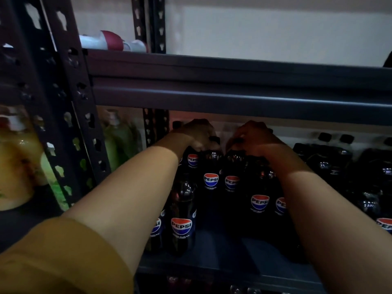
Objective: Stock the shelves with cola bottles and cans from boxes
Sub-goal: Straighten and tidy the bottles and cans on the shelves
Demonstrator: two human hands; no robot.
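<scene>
Dim light under the steel shelf beam [233,98]; everything below is placed against that beam.

Both forearms reach in beneath the beam. Left hand [196,132] sits just under it, fingers curled down over the black cap and neck of a Pepsi bottle [211,166] in the back of the group. Right hand [254,137] is beside it, also just under the beam, fingers curled over the top of the neighbouring bottle [232,170]; the cap itself is hidden by the hand. The two hands are near each other, not touching.

Cola bottles [182,217] stand upright in rows on the shelf board [224,251] below the beam, labels facing out. Front row stops short of the board's front edge, leaving a bare strip of board between two front bottles. More dark bottles [331,162] stand under the beam's right part, black caps close to its underside; little headroom there.

Left of the beam, past the perforated upright [70,124], blurred yellow and green bottles [19,158]. Above the beam, a white and red item [110,41] lies on the upper shelf. Mustard sleeve [59,257] at lower left.
</scene>
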